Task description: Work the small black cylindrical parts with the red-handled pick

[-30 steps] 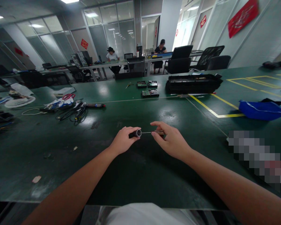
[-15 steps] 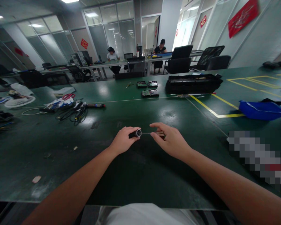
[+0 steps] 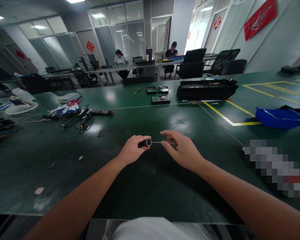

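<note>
Near the middle of the green table (image 3: 130, 180), my left hand (image 3: 133, 149) is closed around a black cylindrical part (image 3: 146, 142) whose round silvery end faces me. A thin metal rod (image 3: 156, 142) runs from beside that end to my right hand (image 3: 181, 149). Held there between thumb and fingers is a tool with a reddish-brown, ribbed handle (image 3: 171, 142), partly hidden by the hand. My right index finger is raised off it. The rod's tip meets the side of the cylinder; the exact contact is too small to tell.
Hard drives (image 3: 160, 99) and a long black housing (image 3: 207, 89) lie at the back. Cables (image 3: 83, 118) and a dark pen-like tool (image 3: 102, 112) are left. A blue tray (image 3: 280, 117) and a blurred-out object (image 3: 275, 166) sit right. Two people sit at a far desk.
</note>
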Tool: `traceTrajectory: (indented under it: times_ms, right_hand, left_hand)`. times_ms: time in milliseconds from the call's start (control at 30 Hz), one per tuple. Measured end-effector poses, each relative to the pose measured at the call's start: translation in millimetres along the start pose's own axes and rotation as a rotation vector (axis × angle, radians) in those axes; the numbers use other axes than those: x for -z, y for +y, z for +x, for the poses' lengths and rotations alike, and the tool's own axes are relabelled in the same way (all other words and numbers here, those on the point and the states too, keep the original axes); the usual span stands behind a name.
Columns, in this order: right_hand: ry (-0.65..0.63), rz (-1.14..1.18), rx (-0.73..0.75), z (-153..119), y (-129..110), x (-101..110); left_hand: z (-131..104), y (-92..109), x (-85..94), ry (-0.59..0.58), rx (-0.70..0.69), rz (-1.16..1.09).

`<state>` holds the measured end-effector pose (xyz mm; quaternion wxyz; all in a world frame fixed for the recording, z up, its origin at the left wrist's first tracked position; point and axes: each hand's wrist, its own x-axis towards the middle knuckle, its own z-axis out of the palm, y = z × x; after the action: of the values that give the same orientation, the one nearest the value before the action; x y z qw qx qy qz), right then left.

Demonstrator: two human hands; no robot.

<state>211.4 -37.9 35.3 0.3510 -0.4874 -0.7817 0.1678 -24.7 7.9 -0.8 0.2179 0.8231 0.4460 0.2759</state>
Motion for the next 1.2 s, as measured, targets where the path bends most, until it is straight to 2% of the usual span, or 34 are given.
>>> traceTrajectory:
  times_ms: [100, 267, 333, 500, 633, 833, 900, 967, 1000, 1067, 1133, 1200]
  right_hand:
    - [-0.001, -0.003, 0.003, 0.4, -0.4, 0.2]
    - [-0.083, 0.068, -0.125, 2.2, -1.9, 3.7]
    - [-0.088, 0.072, -0.128, 1.6, -2.0, 3.9]
    - [0.015, 0.129, -0.04, -1.2, -2.0, 1.9]
    - [0.083, 0.22, -0.062, -1.1, -1.6, -0.6]
    - [0.16, 0.492, -0.252, 5.5, 6.4, -10.3]
    - [0.207, 0.665, -0.371, 10.0, 11.3, -10.8]
    - [0.166, 0.903, -0.505, 14.0, 15.7, -9.0]
    - [0.168, 0.974, -0.523, 15.3, 17.3, -7.8]
    - [0.228, 1.014, -0.494, 16.1, 18.5, -6.2]
    - [0.285, 0.951, -0.425, 14.7, 17.6, -6.6]
    - [0.289, 0.851, -0.353, 12.4, 16.2, -8.2]
  left_hand:
    - [0.2, 0.2, 0.3, 0.006, 0.003, 0.006]
    - [0.1, 0.9, 1.1, -0.008, 0.013, 0.009]
    - [0.2, 1.3, 1.3, -0.011, 0.015, 0.01]
    - [0.5, 1.9, 1.5, 0.001, 0.022, 0.008]
    - [0.1, 3.4, 1.6, -0.004, 0.02, 0.009]
    - [-0.9, 8.7, 0.8, 0.009, -0.007, 0.025]
    - [-0.4, 9.6, 0.6, 0.009, -0.051, 0.036]
    - [0.5, 9.3, 0.6, 0.024, -0.074, 0.036]
    - [0.9, 8.9, 0.7, 0.033, -0.07, 0.033]
    - [1.3, 7.7, 0.8, 0.045, -0.043, 0.026]
    - [1.2, 6.5, 0.9, 0.046, -0.019, 0.019]
    - [0.6, 5.5, 0.7, 0.05, -0.012, 0.014]
